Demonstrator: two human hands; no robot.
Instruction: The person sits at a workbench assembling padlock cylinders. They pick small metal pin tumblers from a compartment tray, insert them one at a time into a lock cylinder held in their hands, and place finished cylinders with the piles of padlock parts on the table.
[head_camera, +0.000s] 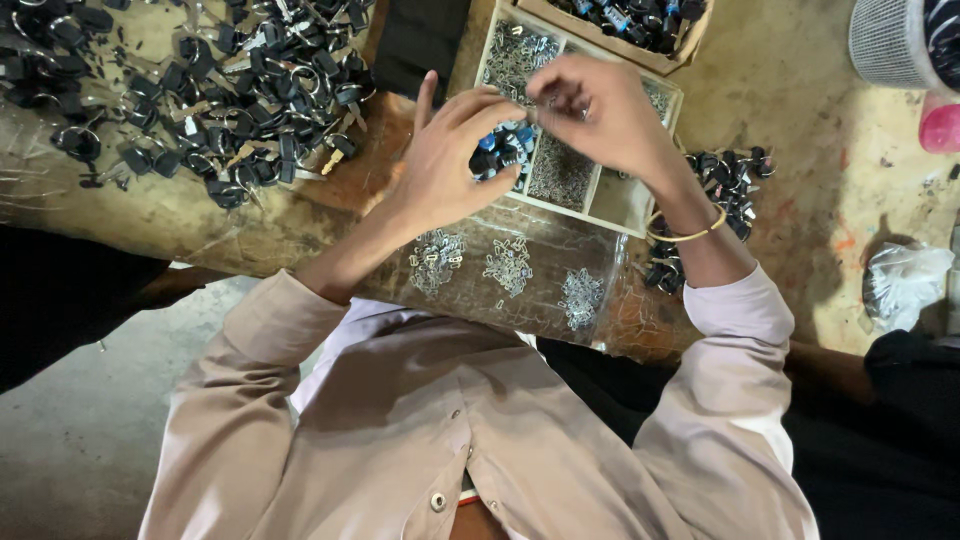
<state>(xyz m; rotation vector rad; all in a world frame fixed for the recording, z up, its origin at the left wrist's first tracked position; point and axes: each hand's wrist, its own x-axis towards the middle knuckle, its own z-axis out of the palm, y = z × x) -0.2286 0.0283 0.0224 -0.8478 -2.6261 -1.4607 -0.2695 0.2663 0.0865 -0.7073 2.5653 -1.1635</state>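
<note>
Both hands, left hand (445, 160) and right hand (595, 110), pinch a tiny part together above the divided tray (600, 195); steady fingertips help.

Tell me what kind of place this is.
Probably a small workshop bench for assembling keys or key fobs. A big heap of black-headed keys covers the worn table, a compartmented tray holds tiny metal parts, and both hands, left and right, work together over it.
</note>
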